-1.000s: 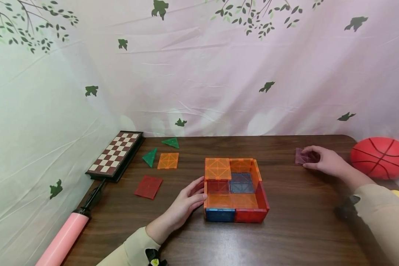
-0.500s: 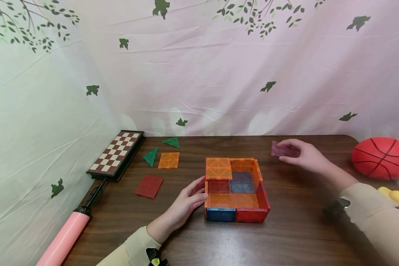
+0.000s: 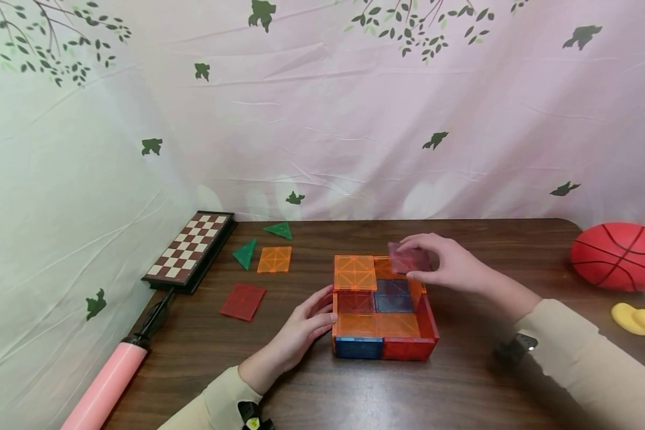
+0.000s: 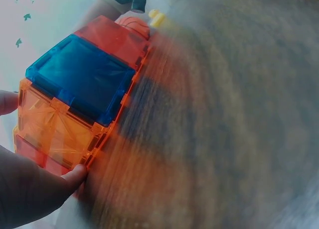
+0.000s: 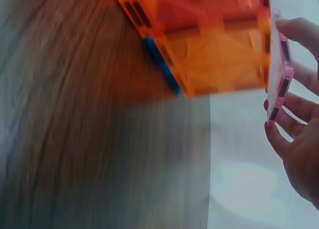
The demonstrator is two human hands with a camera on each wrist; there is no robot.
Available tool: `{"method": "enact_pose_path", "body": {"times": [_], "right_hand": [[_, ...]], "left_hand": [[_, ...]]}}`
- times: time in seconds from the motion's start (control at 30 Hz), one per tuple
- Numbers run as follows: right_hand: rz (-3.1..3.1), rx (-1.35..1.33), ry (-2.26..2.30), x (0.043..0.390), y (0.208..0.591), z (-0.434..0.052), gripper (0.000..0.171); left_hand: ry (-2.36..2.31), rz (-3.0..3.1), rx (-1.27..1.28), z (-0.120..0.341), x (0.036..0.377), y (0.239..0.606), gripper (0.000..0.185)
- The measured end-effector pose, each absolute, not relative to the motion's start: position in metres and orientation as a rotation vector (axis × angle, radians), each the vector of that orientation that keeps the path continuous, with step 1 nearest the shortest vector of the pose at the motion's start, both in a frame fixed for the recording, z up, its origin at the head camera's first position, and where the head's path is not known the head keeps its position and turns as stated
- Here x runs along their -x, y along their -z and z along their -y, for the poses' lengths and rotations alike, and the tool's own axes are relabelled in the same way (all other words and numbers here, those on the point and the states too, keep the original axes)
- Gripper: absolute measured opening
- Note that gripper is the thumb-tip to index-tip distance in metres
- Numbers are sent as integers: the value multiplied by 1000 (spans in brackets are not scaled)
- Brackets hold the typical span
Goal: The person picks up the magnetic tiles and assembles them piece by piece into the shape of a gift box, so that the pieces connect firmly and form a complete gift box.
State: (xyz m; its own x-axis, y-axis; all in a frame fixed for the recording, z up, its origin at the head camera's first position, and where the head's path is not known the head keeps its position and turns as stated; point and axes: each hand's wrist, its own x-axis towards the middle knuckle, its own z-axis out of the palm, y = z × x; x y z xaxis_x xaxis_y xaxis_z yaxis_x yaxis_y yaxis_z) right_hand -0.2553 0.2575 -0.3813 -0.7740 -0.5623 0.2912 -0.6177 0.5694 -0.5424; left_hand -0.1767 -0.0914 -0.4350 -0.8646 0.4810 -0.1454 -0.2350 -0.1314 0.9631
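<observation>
A low, open-topped box [image 3: 357, 347] built of see-through magnetic tiles stands on the table, its walls blue, red and orange. One orange square tile [image 3: 355, 273] lies flat over its back left corner. My left hand [image 3: 298, 328] rests against the box's left side; in the left wrist view the thumb [image 4: 75, 176] touches an orange wall near the bottom. Above the back right corner, my right hand [image 3: 451, 266] pinches a purple square magnetic tile [image 3: 399, 255] between thumb and fingers. Seen edge-on in the right wrist view, that tile [image 5: 282, 79] is beside the orange wall.
Left of the box lie a red square tile [image 3: 242, 302], an orange square tile [image 3: 274, 259] and two green triangle tiles [image 3: 245, 254]. Further left are a chessboard [image 3: 188, 248] and a pink pump [image 3: 106, 382]. A red ball [image 3: 618, 257] and a yellow duck [image 3: 635, 319] sit at the right.
My right hand has carried the purple tile leftward from the table's back right to over the box, uncovering the duck. The left hand and the box stay in place.
</observation>
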Motion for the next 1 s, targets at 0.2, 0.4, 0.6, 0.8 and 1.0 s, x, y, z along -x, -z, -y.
{"method": "enact_pose_path", "body": {"times": [0.2,0.4,0.6,0.8,1.0], "right_hand": [[2713,-1083,-1008,253,381,-241,46],[2725,-1107,-977,248,380,-232,48],[2720,-1132,-952,245,381,-228,47],[2745,-1060,-1090,244,387,-231,49],[2751,-739,-1535,241,399,-237,45]], "left_hand": [[-2036,-1679,-278,91,176,435,67],[-2036,-1683,-281,90,176,434,67],[-2043,-1677,-284,91,176,434,67],[-2028,-1708,-269,94,177,433,65],[-1877,-2140,-284,116,181,424,47]]}}
